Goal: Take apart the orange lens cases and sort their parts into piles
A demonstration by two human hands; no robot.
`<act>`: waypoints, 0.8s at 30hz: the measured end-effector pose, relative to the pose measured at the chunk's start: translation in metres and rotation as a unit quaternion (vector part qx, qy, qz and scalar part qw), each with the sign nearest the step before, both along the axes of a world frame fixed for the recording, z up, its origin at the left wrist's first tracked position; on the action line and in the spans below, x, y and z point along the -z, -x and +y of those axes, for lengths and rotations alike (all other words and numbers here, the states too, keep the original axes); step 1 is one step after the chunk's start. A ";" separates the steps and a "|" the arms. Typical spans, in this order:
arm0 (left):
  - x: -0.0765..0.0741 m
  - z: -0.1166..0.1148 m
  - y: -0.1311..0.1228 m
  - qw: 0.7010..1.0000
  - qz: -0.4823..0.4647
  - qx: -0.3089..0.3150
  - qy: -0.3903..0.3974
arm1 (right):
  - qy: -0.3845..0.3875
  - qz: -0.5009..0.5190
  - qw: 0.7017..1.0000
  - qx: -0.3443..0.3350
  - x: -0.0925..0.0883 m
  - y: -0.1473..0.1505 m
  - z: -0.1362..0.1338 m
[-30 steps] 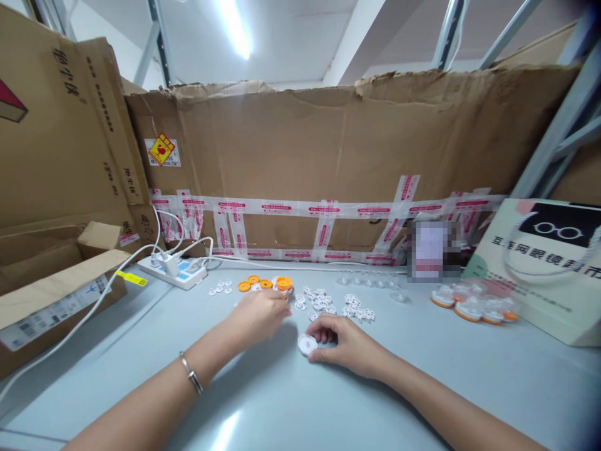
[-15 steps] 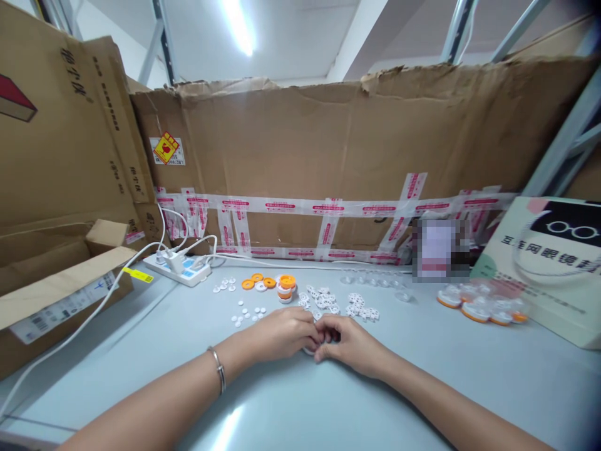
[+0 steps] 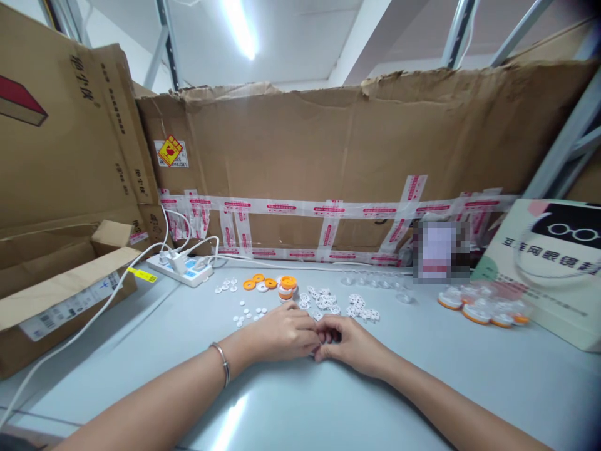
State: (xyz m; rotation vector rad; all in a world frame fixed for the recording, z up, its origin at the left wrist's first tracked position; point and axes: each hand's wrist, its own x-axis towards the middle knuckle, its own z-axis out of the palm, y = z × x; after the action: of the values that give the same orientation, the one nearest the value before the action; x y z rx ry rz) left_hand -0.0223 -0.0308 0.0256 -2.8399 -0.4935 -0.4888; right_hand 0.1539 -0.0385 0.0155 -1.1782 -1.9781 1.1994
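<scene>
Close together over the table, my left hand [image 3: 287, 333] and my right hand [image 3: 353, 348] have their fingers closed on one small white round part [image 3: 313, 354]. Most of that part is hidden by the fingers. Just beyond the hands lie several small white pieces with holes [image 3: 323, 300], and a second cluster of them [image 3: 360, 308] sits to the right. Behind my left hand, a stack of orange and white rings [image 3: 287, 289] stands beside loose orange rings [image 3: 250, 285]. Small white discs [image 3: 241, 317] are scattered left of the stack.
Clear plastic cups [image 3: 375, 281] line the back. Orange-based clear pieces [image 3: 481, 307] are grouped at right, by a printed box [image 3: 544, 269]. A power strip [image 3: 185, 269] with white cables and an open carton [image 3: 70, 294] occupy the left. Tall cardboard [image 3: 291, 144] walls the back.
My left hand has shifted slightly over the white part, so less of it shows. The right hand stays nearly still. The whole view has moved a little.
</scene>
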 end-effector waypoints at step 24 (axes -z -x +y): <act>-0.036 0.002 0.027 0.972 0.008 -0.189 0.141 | -0.017 -0.020 1.000 -0.002 0.004 -0.004 0.003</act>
State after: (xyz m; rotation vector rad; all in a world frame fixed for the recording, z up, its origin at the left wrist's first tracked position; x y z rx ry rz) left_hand -0.0492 -0.0287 0.0614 -2.8969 -1.1559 -0.3428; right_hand 0.1577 -0.0355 0.0119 -1.1902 -2.0226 1.1482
